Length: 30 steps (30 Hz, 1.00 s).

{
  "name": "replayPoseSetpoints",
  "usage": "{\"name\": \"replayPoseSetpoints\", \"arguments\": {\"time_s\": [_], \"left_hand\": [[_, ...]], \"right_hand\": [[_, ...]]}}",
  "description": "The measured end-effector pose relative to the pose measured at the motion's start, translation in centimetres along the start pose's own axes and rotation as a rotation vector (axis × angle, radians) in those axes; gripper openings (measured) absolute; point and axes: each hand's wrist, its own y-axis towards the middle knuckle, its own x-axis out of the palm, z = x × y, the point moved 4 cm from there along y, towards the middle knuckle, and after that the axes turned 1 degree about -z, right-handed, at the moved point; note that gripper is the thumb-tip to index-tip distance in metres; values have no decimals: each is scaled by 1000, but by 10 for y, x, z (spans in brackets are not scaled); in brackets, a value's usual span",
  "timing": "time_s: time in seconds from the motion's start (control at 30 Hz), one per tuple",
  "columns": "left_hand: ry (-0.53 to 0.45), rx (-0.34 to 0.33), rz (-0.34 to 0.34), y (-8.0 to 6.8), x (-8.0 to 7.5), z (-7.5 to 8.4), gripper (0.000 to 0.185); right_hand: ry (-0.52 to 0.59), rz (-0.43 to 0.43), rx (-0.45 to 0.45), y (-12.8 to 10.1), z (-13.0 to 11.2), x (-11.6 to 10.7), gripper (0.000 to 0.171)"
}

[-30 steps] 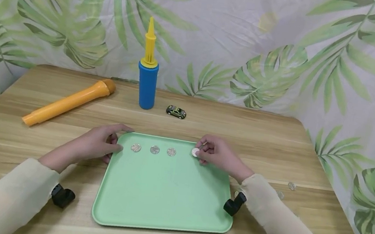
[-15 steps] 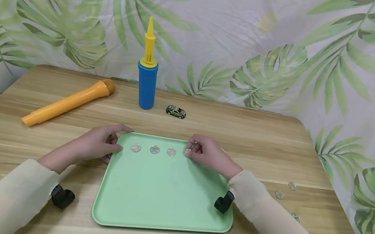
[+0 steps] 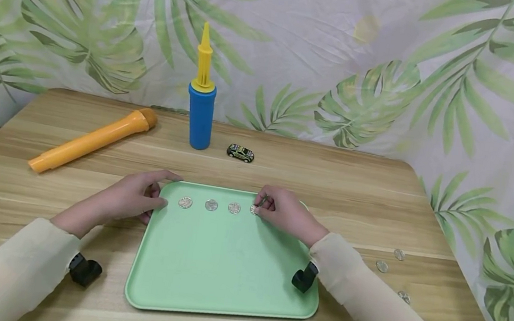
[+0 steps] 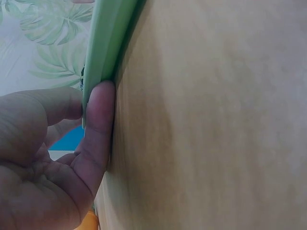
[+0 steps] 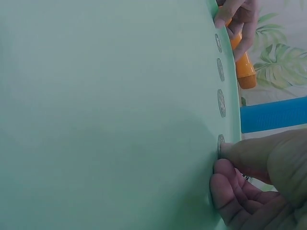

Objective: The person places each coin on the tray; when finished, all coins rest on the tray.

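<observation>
A light green tray (image 3: 225, 263) lies on the wooden table. My left hand (image 3: 139, 195) grips its far left corner; the left wrist view has the tray's rim (image 4: 103, 52) pinched between thumb and finger. Three silver coins, a first (image 3: 185, 202), a second (image 3: 211, 205) and a third (image 3: 234, 208), lie in a row along the tray's far side. At the row's right end my right hand (image 3: 286, 212) holds a fourth coin (image 5: 220, 145) down at the tray's surface, thumb on its edge and fingers curled close by. That hand partly covers this coin.
Right of the tray, three loose coins (image 3: 382, 266) lie on the table (image 3: 354, 188). Beyond the tray stand a blue and yellow hand pump (image 3: 201, 116) and a small toy car (image 3: 241, 153). An orange microphone-shaped tube (image 3: 96, 139) lies at the back left.
My right hand has moved left along the tray's far side with the coin, bringing it close to the row and down to the surface. The left hand has stayed on the corner.
</observation>
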Motion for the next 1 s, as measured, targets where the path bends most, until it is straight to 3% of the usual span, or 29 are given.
{"name": "replayPoseSetpoints", "arguments": {"time_s": [0.3, 0.6, 0.83, 1.0], "left_hand": [[18, -7, -4, 1, -1, 1, 61], [17, -9, 0, -1, -2, 2, 61], [10, -4, 1, 0, 0, 1, 61], [6, -1, -1, -1, -1, 1, 61]], "right_hand": [[128, -58, -4, -8, 6, -10, 15], [210, 27, 4, -39, 25, -33, 20], [132, 100, 26, -81, 52, -52, 16], [46, 99, 105, -105, 67, -52, 12]]}}
